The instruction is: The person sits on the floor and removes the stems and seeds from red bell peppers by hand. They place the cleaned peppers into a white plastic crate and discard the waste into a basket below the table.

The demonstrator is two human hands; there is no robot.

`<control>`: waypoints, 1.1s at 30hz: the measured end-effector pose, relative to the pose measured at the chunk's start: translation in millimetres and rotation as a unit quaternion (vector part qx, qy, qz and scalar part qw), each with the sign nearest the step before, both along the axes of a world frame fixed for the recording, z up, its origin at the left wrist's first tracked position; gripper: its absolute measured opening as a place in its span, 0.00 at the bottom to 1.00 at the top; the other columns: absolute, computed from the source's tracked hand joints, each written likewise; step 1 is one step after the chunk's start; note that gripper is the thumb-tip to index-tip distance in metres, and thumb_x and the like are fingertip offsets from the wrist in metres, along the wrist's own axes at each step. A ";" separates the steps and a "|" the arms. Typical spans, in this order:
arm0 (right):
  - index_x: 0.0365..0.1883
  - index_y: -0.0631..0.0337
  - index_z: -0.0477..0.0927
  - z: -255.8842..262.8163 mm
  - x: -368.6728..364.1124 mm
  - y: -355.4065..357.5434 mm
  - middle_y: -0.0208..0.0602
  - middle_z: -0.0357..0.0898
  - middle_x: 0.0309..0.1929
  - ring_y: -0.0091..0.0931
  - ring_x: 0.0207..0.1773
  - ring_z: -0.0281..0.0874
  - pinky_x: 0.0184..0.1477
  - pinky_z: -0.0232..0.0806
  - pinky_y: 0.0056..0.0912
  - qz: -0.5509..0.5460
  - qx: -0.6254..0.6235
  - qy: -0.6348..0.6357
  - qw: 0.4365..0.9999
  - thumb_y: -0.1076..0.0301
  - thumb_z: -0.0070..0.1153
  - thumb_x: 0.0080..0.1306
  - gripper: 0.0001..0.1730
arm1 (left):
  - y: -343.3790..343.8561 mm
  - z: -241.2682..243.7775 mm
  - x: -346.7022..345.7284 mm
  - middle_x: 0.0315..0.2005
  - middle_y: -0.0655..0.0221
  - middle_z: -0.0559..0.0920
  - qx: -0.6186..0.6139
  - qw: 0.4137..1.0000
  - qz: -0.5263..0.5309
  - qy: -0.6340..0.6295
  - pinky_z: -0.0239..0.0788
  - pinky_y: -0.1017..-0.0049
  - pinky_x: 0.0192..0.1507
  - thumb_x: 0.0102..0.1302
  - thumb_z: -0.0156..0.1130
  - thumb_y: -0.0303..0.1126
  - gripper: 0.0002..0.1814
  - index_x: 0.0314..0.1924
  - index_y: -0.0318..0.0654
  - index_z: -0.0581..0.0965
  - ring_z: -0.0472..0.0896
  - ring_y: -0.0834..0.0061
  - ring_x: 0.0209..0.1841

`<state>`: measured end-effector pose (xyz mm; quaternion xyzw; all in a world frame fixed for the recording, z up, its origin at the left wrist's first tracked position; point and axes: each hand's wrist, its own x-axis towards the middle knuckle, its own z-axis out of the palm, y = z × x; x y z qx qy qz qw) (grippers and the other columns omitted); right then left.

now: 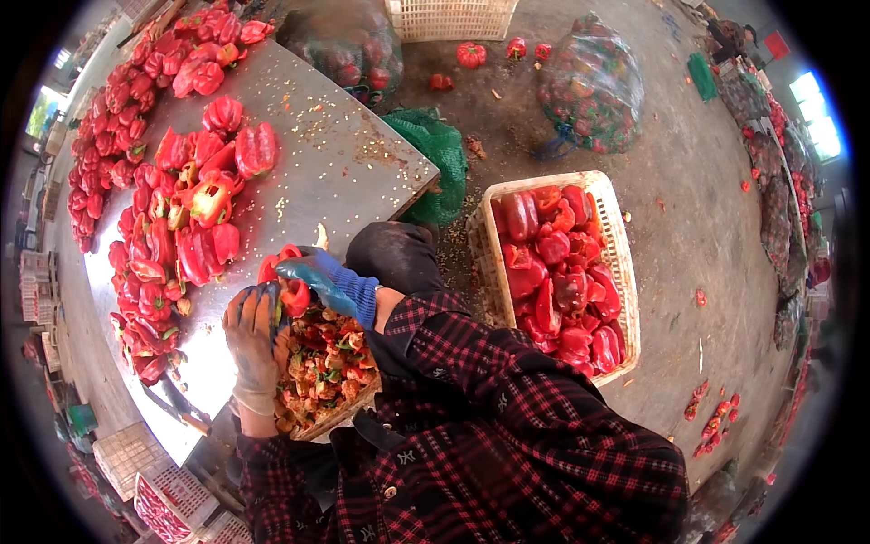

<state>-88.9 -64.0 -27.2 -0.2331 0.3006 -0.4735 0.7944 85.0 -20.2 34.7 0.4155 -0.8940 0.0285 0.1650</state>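
Both my hands, in gloves, meet around a red bell pepper [296, 297] above a container of pepper cores and scraps [326, 367]. My left hand [257, 333], in a pale glove with orange and dark fingers, holds the pepper from the left. My right hand [326, 279], in a blue coated glove, grips it from above and the right. The right fingers partly cover the pepper, so whether a tool is held cannot be told. Left of my hands, a pile of red peppers [160, 238], some cut open, lies on the metal table [326, 129].
To my right stands a plastic crate [633, 299] full of red pepper pieces. Mesh sacks of peppers [591, 88] and a green net bag [435, 163] lie beyond the table corner. Stacked crates [129, 455] stand lower left. Pepper scraps [717, 425] dot the floor.
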 end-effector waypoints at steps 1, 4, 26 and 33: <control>0.37 0.62 0.76 -2.7 2.4 1.4 0.29 0.77 0.35 0.21 0.38 0.76 0.37 0.71 0.24 -0.026 0.009 -0.042 0.999 0.65 0.55 0.66 0.09 | -3.5 -1.0 -3.9 0.52 0.53 0.75 0.011 1.000 0.008 0.019 0.64 0.54 0.54 0.51 0.63 0.30 0.28 0.55 0.30 0.73 0.72 0.49 0.55; 0.40 0.61 0.75 2.1 -4.1 6.3 0.31 0.77 0.34 0.22 0.38 0.77 0.37 0.72 0.26 -0.004 0.037 -0.131 0.991 0.65 0.55 0.66 0.09 | -3.1 3.4 -27.4 0.46 0.53 0.78 0.002 0.999 0.016 0.046 0.66 0.56 0.50 0.55 0.59 0.30 0.23 0.52 0.29 0.74 0.74 0.50 0.49; 0.56 0.62 0.71 0.4 -3.4 3.1 0.38 0.74 0.45 0.30 0.43 0.78 0.40 0.76 0.33 -0.018 0.025 -0.108 0.994 0.67 0.49 0.65 0.21 | -9.3 -42.2 21.4 0.39 0.64 0.83 0.315 0.543 0.275 0.728 0.74 0.72 0.38 0.68 0.60 0.33 0.18 0.55 0.34 0.75 0.81 0.71 0.36; 0.61 0.65 0.70 0.5 -5.2 11.7 0.36 0.75 0.53 0.25 0.54 0.73 0.56 0.68 0.29 -0.040 -0.118 0.065 0.990 0.65 0.51 0.67 0.25 | 10.6 -27.8 -6.5 0.38 0.58 0.82 0.040 0.945 0.175 0.274 0.71 0.61 0.43 0.58 0.67 0.38 0.20 0.49 0.37 0.77 0.79 0.56 0.41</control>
